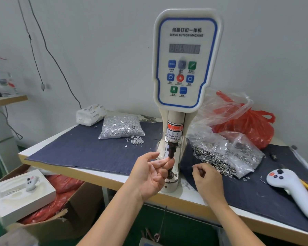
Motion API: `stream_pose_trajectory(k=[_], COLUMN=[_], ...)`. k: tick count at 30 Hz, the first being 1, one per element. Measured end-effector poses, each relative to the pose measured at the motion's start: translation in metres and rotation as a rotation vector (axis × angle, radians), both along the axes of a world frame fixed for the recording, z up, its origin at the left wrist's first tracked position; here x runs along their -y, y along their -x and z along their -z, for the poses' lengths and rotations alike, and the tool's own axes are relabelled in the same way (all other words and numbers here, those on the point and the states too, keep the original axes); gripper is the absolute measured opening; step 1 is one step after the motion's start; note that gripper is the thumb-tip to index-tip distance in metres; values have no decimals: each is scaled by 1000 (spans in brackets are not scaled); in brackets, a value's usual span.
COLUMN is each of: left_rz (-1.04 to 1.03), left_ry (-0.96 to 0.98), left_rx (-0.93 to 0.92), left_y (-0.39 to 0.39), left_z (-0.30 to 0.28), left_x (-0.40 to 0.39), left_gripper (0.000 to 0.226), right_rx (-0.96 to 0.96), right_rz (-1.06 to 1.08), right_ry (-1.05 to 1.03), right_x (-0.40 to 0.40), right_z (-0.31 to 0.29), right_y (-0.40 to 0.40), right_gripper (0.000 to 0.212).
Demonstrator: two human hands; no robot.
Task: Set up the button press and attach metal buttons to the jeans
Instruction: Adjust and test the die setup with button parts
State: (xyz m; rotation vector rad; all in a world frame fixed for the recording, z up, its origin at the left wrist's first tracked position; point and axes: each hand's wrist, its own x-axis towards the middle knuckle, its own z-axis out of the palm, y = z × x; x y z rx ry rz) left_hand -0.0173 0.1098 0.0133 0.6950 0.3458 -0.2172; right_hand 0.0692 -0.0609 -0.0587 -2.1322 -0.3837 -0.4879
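The left hand (149, 172) is seen palm-up, its fingers relaxed and only partly curled, with the fingertips (169, 161) raised to the dark cylindrical upper die (171, 151) of the servo button machine (186, 68); whether anything is pinched there cannot be told. Just below those fingertips the lower die (171, 173) is seen on a worn, round white post. The right hand (207, 176) is held knuckles-up just to the right of the post, fingers curled inward; what lies inside them is hidden.

Directly beyond the right hand a crinkled clear plastic bag of small dark ring-shaped metal button parts (220, 157) lies open, some spilled onto the dark blue denim cloth (78, 150) spread over the table. Farther back, a red plastic bag (247, 125) is slumped. Beyond and to the left of the left hand, a clear bag of shiny silver tacks (121, 126) is seen, with loose tacks beside it. To the right of the right hand a smooth white handheld controller (292, 189) lies on the cloth. Down to the left of the left hand, a cardboard box (64, 221) holds a white tray.
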Motion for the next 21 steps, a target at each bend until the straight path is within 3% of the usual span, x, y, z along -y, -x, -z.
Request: stream_pose_trajectory(k=[21], left_rz=[-47], left_ry=[-65], left_rx=[48], left_y=[1], left_z=[1], left_x=[2], left_gripper=[31], right_rx=[-1], right_rz=[2], right_ry=[-9], right_x=[0], right_z=[0], right_y=[-2], right_gripper=[11])
